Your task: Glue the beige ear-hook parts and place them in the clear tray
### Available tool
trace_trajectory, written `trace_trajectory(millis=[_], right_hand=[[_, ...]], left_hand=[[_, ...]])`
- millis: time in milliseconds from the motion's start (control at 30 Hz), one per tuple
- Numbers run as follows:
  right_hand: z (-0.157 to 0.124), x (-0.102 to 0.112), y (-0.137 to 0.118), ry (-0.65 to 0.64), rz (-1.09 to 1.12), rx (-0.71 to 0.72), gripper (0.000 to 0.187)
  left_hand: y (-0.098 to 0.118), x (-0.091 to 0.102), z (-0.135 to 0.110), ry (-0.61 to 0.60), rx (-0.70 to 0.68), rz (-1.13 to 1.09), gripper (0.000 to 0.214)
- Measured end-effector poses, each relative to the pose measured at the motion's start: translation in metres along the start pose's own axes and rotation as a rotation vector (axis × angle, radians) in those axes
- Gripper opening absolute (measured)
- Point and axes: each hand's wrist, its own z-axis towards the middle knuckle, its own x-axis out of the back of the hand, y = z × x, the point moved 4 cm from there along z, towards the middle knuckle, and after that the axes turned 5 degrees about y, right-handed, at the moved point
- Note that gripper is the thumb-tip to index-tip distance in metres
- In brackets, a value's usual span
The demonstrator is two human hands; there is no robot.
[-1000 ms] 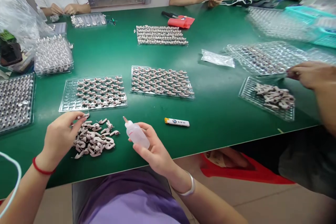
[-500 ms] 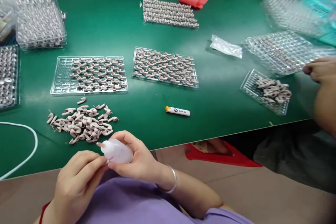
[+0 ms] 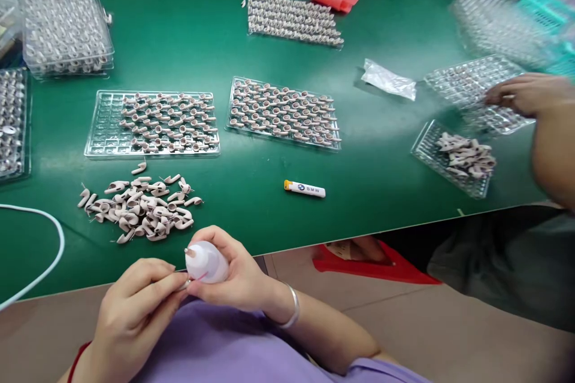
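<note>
My right hand [image 3: 233, 278] is wrapped round a white squeeze bottle [image 3: 209, 263], whose narrow brownish nozzle points up and toward the table. Close beside the bottle, my left hand [image 3: 139, 305] pinches a small pale piece [image 3: 183, 285]; fingers cover most of it, and what shows looks like an earbud shell. Just beyond both hands lies a loose pile of pinkish earbud shells [image 3: 144, 209], some with thin wires sticking out. A clear tray [image 3: 105, 125] behind the pile is partly filled with the same shells, and a fuller tray [image 3: 283, 114] sits to its right.
A lighter [image 3: 304, 189] and a clear plastic bag [image 3: 389, 79] lie on the green table [image 3: 251, 191]. At right, a co-worker's hand [image 3: 525, 96] is over a clear tray. Stacked trays [image 3: 67, 36] stand at left, near a white cable [image 3: 49, 251].
The bottle has turned more upright and shifted slightly right, its nozzle swinging back toward me. At right, the co-worker's hand has moved left over the tray.
</note>
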Motion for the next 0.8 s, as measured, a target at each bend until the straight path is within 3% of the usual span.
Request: trace_trajectory(millis=[233, 367, 467, 800], right_hand=[[-0.003, 0.01, -0.01, 0.02, -0.068, 0.061, 0.054], [-0.013, 0.028, -0.019, 0.143, -0.431, 0.259, 0.041], [-0.022, 0.031, -0.022, 0.142, -0.624, 0.454, 0.039], [-0.028, 0.025, -0.022, 0.094, -0.772, 0.755, 0.047]], left_hand=[[-0.009, 0.005, -0.003, 0.067, -0.038, 0.187, 0.021], [-0.021, 0.008, -0.008, 0.124, -0.062, 0.364, 0.023], [-0.028, 0.006, -0.013, 0.141, -0.042, 0.402, 0.023], [-0.027, 0.0, -0.013, 0.166, -0.072, 0.46, 0.026]])
